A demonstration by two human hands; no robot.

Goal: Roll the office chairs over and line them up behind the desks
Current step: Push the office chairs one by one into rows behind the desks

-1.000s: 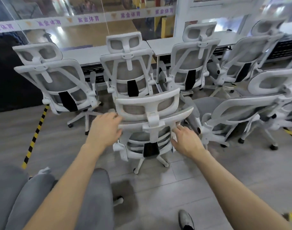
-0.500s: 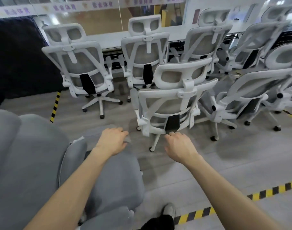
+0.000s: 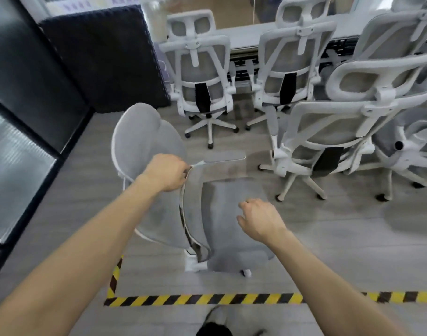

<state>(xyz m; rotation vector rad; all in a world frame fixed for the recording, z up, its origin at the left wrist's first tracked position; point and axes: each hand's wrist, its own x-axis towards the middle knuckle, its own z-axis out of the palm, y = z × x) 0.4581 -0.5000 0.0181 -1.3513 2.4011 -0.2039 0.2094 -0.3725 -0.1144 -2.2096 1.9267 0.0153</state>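
A grey mesh office chair [image 3: 222,214] stands right below me, its seat facing right and its backrest toward the left. My left hand [image 3: 167,172] grips the top edge of its backrest. Over the seat hovers my right hand [image 3: 257,220], fingers loosely curled and holding nothing. Two white-framed chairs, one on the left [image 3: 199,76] and one to its right [image 3: 290,66], stand with their backs to me at the white desk [image 3: 244,36]. Another white chair [image 3: 333,132] stands tilted on the right, apart from the row.
More white chairs [image 3: 406,141] crowd the right edge. A dark padded panel [image 3: 103,59] and a glass wall [image 3: 20,132] close off the left. Yellow-black floor tape [image 3: 207,299] runs in front of my shoe [image 3: 215,321]. Open grey floor lies at the right front.
I have let go of the white chair, which now stands off to the right. The view swung left and down, and my left hand took hold of the grey chair's backrest.
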